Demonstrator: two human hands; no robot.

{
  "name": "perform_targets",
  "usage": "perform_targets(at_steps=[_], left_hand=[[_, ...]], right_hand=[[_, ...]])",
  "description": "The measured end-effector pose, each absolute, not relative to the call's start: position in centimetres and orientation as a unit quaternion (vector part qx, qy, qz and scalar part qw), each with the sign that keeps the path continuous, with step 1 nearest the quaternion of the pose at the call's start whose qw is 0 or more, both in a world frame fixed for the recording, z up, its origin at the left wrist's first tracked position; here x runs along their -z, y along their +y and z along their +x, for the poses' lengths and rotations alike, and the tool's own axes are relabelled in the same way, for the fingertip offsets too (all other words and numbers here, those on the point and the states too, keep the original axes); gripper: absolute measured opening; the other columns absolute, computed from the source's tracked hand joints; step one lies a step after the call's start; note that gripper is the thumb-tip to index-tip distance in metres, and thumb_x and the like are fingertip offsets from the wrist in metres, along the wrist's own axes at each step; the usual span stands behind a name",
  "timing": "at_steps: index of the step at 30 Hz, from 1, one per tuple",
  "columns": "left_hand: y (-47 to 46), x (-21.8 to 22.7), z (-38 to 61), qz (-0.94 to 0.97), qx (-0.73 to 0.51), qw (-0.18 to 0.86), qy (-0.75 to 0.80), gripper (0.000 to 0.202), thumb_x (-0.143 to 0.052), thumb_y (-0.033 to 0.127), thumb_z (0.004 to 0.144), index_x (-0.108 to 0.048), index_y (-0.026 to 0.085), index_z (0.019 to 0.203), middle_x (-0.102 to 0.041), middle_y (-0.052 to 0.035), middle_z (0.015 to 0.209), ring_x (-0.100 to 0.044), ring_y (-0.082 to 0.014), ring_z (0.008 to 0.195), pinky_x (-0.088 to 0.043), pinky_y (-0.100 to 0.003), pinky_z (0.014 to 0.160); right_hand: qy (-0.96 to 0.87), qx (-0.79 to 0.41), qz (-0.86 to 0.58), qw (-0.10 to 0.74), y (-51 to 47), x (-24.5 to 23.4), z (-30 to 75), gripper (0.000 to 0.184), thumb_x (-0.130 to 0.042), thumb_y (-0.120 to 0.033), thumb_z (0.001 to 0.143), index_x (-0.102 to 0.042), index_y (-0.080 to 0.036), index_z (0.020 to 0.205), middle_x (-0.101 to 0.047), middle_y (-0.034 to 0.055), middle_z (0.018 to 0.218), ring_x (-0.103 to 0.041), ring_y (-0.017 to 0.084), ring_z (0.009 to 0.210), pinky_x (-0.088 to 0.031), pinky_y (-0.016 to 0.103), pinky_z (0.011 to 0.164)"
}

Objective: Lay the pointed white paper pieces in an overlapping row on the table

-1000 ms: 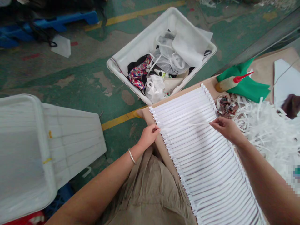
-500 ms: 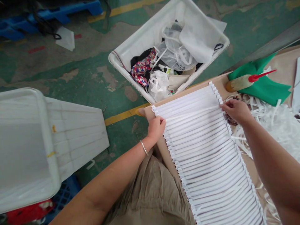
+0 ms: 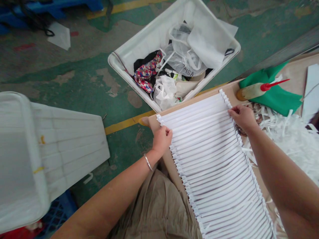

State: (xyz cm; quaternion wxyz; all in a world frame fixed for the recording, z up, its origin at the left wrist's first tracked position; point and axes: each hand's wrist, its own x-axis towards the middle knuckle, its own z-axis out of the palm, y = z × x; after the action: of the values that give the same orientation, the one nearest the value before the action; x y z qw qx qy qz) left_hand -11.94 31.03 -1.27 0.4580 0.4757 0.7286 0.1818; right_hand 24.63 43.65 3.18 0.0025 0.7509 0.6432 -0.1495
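White strip: one, (image 3: 199,120) lying at centre, right of the middle of the frame; it is stretching between the two hands, its left end at the left hand, its right end, higher in the frame, at the right hand.
Left hand: one, (image 3: 161,139) closing thumb and fingers narrowly on the strip's left end, at the left edge of the row; its wrist is wearing one silvery bracelet (image 3: 148,162).
Right hand: one, (image 3: 243,116) pinching the strip's right end at the row's right edge.
Row of white strips: one, (image 3: 216,166) overlapping down the table (image 3: 172,166) towards the lower right; its pieces are lying too close for a sure count.
Bottle: one, (image 3: 253,92) with one red nozzle, lying at upper right, against one green cloth (image 3: 286,99).
White shreds: one heap, (image 3: 294,142) spreading at the right edge; pieces not countable.
White bin: one, (image 3: 144,38) standing at upper centre, holding bags and a patterned cloth (image 3: 148,71).
White tub: (image 3: 72,142) occupying the left edge; single or nested, cannot tell.
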Motion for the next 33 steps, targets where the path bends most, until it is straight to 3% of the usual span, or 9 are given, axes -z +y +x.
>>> perform_targets(at_steps=[17,33], left_hand=[[31.3,1.5,-11.9,0.478,-0.168,0.463,0.727,0.014,-0.052,0.024,0.084,-0.054,0.022,0.070,-0.060,0.0026,0.056,-0.062,-0.0151,0.054,-0.043,-0.024,0.058],[31.4,1.6,-11.9,0.496,-0.156,0.435,0.735,0.016,-0.055,0.028,0.085,-0.051,0.022,0.071,-0.061,0.0022,0.058,-0.062,-0.0158,0.056,-0.042,-0.025,0.059]], right_hand=[[0.650,0.136,0.747,-0.021,44.0,-1.2,24.3,0.020,-0.060,-0.034,0.083,-0.067,-0.015,0.084,-0.069,0.0085,0.076,-0.060,0.021,0.071,-0.044,0.031,0.070],[0.637,0.124,0.761,0.029,44.7,0.1,24.2,0.021,-0.060,-0.035,0.084,-0.068,-0.016,0.090,-0.070,0.0093,0.082,-0.061,0.022,0.078,-0.045,0.033,0.074]])
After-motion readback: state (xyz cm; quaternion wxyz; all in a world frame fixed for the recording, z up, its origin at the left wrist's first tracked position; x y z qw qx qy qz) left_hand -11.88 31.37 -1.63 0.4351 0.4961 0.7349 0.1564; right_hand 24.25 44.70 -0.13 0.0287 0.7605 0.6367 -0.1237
